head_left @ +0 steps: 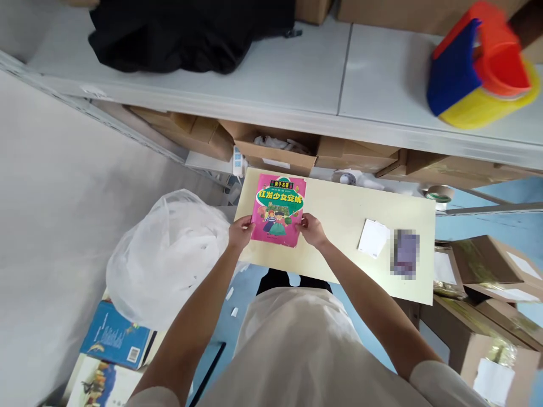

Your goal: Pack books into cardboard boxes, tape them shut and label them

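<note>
A pink picture book (278, 212) with a green title panel and cartoon figures on its cover is over the left part of the pale yellow table (335, 220). My left hand (241, 232) pinches its lower left edge. On the opposite edge, my right hand (311, 229) grips the lower right side, thumb on the cover. The book is closed, cover up. Whether it touches the tabletop I cannot tell.
White paper slips (374, 238) and a pixelated purple item (406, 254) lie at the table's right. A large white plastic bag (169, 254) and a stack with a blue book (114, 334) are at left. Cardboard boxes (487, 333) stand right; a grey shelf (271, 85) spans the back.
</note>
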{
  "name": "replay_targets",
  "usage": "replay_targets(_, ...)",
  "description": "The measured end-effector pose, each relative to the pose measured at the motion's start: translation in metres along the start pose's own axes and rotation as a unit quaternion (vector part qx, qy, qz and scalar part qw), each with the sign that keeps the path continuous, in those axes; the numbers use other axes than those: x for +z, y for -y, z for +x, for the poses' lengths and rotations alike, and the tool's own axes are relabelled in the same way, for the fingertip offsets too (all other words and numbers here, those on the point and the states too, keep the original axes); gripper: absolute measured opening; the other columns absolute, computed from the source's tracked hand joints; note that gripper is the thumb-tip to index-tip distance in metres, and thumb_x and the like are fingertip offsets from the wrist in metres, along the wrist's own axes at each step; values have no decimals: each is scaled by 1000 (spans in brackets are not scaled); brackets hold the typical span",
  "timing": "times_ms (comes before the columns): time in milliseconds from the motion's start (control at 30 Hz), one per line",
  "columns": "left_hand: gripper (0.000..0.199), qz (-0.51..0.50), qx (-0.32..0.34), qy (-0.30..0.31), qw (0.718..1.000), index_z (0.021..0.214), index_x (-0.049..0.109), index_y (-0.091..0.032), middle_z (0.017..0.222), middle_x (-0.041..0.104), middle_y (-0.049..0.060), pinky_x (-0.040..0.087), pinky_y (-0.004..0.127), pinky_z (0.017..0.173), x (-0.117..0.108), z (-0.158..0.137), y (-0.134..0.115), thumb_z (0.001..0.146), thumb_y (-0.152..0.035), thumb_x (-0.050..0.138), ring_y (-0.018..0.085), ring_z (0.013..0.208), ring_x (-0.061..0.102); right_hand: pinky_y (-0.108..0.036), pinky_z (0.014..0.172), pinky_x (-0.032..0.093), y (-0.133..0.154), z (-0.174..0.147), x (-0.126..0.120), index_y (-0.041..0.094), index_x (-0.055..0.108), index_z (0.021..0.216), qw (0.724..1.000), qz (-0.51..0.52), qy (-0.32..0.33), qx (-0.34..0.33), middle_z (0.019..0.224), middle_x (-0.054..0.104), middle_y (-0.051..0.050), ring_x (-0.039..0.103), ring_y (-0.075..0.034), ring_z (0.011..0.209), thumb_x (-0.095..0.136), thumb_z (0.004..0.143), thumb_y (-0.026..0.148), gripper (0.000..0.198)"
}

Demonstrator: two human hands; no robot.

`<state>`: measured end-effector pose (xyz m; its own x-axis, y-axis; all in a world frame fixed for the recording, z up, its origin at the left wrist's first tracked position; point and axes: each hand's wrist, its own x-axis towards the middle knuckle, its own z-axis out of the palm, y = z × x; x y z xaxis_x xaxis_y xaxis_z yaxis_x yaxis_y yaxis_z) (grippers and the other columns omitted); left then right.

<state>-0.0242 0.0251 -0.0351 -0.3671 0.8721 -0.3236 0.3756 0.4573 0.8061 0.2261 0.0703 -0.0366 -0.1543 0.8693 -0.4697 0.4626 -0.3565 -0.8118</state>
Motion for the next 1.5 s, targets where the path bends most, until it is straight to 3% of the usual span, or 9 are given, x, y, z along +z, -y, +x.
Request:
replay_targets(167,30,27,-32,8,999,93,73,-18,82,72,2,50,26,70,-5,62,39,68,-23,57,15,70,63,-23,60,49,4,52,42,20,60,87,997,-59,-10,56,82,68,-1,62,-12,67,60,72,17,15)
replay_targets(333,27,48,-52,17,997,90,72,-19,80,71,0,50,26,71,-6,96,60,70,-20,56,15,74,64,-26,67,50,11,81,69,21,62,90,990,-103,-35,90,88,71,-2,65,-15,77,61,74,15,18)
replay_targets(500,28,77,-41,6,996,95,71,-17,84,69,3,50,28,77,-8,105,62,72,-17,54,15,73,62,-26,73,49,19,90,83,21,62,94,984,-127,-62,106,92,72,-4,66,-16,85,59,76,14,19)
replay_targets(700,31,114,1,-22,993,100,69,-16,87,64,7,47,34,87,-11,104,61,71,-14,57,19,79,60,-30,75,50,19,88,90,19,58,87,977,-157,-123,80,96,67,-8,62,-20,90,65,72,17,17)
replay_targets(933,34,127,33,-26,991,101,69,-16,90,63,7,48,36,88,-10,104,63,71,-10,54,20,80,61,-31,76,47,15,80,93,21,53,101,979,-150,-113,81,89,65,-6,60,-20,85,60,78,20,24)
replay_targets(1100,30,133,31,-45,990,99,68,-15,92,63,10,46,41,92,-8,98,56,73,-11,53,25,90,62,-32,78,48,8,68,76,20,51,108,986,-87,-86,111,96,62,-6,60,-18,89,63,75,21,35)
replay_targets(1233,30,133,66,-64,987,101,65,-16,97,63,13,42,45,99,-2,85,35,72,-13,58,29,106,58,-29,65,51,4,43,55,20,51,110,990,-48,-76,107,96,61,-4,61,-12,69,60,75,21,37)
replay_targets(1367,30,105,164,-40,980,101,64,-17,102,64,13,41,45,102,8,68,-12,71,-13,61,29,109,57,-24,54,49,8,8,16,21,54,103,996,-17,-53,72,86,62,1,59,-9,56,57,74,21,30)
replay_targets(1500,23,77,270,26,959,99,65,-18,106,65,12,46,43,97,26,45,-88,78,-18,58,28,106,59,-24,54,49,24,-22,-57,20,58,93,998,13,-62,-12,77,63,1,59,-10,57,58,74,27,20)
